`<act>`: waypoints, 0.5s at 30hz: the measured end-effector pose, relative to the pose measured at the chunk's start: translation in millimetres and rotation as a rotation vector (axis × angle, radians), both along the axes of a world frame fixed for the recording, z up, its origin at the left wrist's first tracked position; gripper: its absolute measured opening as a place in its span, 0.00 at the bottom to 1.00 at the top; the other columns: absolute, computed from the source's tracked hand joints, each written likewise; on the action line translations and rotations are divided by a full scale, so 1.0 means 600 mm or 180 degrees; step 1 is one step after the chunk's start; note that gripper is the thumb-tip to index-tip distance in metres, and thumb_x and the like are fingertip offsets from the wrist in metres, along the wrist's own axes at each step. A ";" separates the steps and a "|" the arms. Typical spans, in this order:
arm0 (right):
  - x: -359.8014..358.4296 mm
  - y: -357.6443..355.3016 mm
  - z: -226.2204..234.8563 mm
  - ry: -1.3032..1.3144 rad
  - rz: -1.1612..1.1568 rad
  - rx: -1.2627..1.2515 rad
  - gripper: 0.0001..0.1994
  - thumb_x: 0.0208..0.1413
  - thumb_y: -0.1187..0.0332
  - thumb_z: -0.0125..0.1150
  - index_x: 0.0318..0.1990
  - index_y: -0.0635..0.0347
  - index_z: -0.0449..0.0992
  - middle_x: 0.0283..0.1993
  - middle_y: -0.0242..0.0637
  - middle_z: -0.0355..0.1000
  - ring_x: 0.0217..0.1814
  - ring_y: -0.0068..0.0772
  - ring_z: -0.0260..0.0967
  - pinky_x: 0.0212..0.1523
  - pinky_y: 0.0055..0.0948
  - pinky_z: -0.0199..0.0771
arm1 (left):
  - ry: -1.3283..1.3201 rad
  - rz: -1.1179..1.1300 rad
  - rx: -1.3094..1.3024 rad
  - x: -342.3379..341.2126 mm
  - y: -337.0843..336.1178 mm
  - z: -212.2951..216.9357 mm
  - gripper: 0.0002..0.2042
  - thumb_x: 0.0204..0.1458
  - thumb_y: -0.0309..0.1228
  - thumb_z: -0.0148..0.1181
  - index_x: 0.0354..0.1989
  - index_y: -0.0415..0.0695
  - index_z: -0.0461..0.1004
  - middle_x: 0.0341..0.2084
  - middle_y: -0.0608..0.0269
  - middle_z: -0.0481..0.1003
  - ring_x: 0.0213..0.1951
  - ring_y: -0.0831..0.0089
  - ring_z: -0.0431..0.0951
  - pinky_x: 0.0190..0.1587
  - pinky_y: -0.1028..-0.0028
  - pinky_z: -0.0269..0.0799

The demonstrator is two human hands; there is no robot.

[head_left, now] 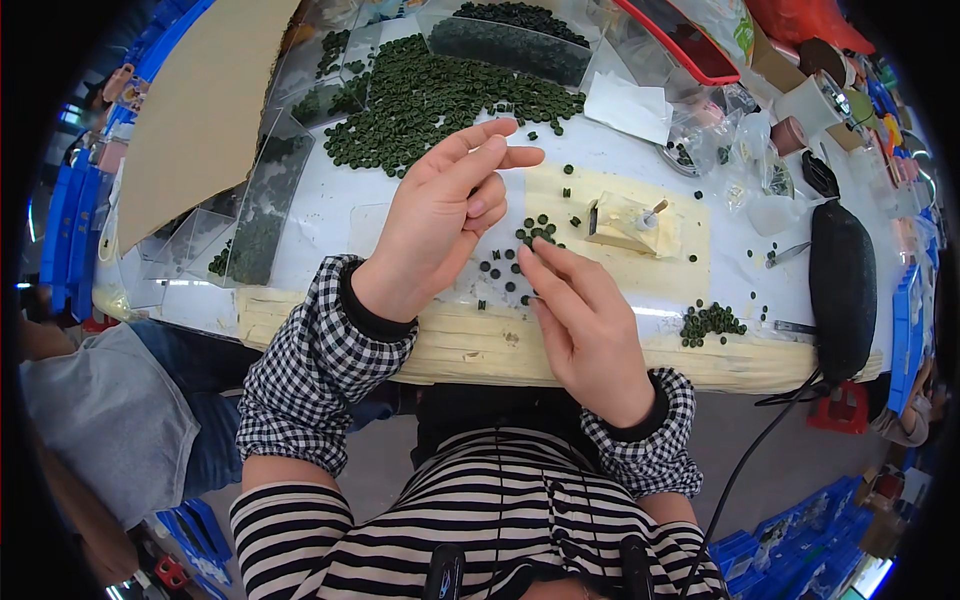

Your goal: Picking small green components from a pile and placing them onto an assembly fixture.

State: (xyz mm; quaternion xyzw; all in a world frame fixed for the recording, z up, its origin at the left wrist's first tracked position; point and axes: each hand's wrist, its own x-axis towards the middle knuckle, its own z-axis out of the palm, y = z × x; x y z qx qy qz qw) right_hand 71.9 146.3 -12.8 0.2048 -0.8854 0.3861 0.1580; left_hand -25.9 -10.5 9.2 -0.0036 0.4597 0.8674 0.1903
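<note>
My left hand (435, 215) is raised over the table, its thumb against the index finger, one finger stretched out and the others curled. Whatever it might hold is hidden. My right hand (592, 325) reaches low with fingertips at a loose group of small dark green ring-shaped pieces (540, 228); its thumb stays apart from the fingers and no piece shows between them. Just beyond, a small cream block with an upright peg (640, 228) sits on a yellowish taped patch (685, 275). A large pile of the same green pieces (430, 100) spreads behind my left hand.
Clear bins with green pieces (510, 45) stand at the back, another (270, 200) beside cardboard (200, 110) at left. A smaller heap (712, 322) lies right, near tweezers (788, 254) and a black pouch (842, 290). A red-cased phone (690, 45) and white paper (628, 107) lie behind.
</note>
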 end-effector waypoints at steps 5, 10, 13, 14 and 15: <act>0.018 0.014 0.013 -0.0242 0.0112 -0.0074 0.11 0.44 0.77 0.64 0.38 0.62 0.76 0.40 0.40 0.68 0.39 0.40 0.68 0.39 0.32 0.71 | 0.0180 0.0209 0.0186 -0.013 -0.016 0.003 0.09 0.61 0.30 0.51 0.45 0.39 0.69 0.38 0.60 0.74 0.18 0.90 0.54 0.21 0.86 0.51; 0.023 0.011 0.031 -0.0327 0.0849 0.0662 0.06 0.41 0.75 0.61 0.30 0.59 0.74 0.31 0.34 0.64 0.36 0.36 0.63 0.38 0.31 0.65 | 0.0148 0.0395 0.0287 -0.015 -0.023 0.002 0.07 0.60 0.31 0.53 0.41 0.41 0.70 0.35 0.55 0.76 0.16 0.88 0.55 0.19 0.85 0.52; -0.002 -0.014 0.020 -0.0063 0.0769 0.0795 0.10 0.42 0.75 0.54 0.35 0.62 0.72 0.32 0.36 0.62 0.39 0.37 0.61 0.42 0.31 0.64 | 0.0146 0.0385 0.0271 -0.018 -0.018 0.002 0.07 0.60 0.31 0.53 0.41 0.40 0.70 0.35 0.56 0.76 0.16 0.88 0.55 0.19 0.86 0.52; -0.015 -0.025 0.010 0.0084 0.0726 0.0729 0.11 0.43 0.75 0.53 0.37 0.63 0.72 0.34 0.37 0.62 0.40 0.37 0.62 0.43 0.31 0.65 | 0.0166 0.0409 0.0264 -0.020 -0.021 0.000 0.07 0.60 0.31 0.53 0.41 0.40 0.70 0.35 0.57 0.76 0.17 0.89 0.55 0.19 0.86 0.52; -0.025 -0.033 0.002 0.0225 0.0661 0.0676 0.12 0.43 0.75 0.53 0.39 0.64 0.72 0.35 0.38 0.63 0.41 0.37 0.62 0.43 0.32 0.65 | 0.0182 0.0411 0.0270 -0.023 -0.021 -0.001 0.07 0.60 0.30 0.53 0.41 0.40 0.70 0.35 0.57 0.76 0.17 0.89 0.55 0.19 0.86 0.52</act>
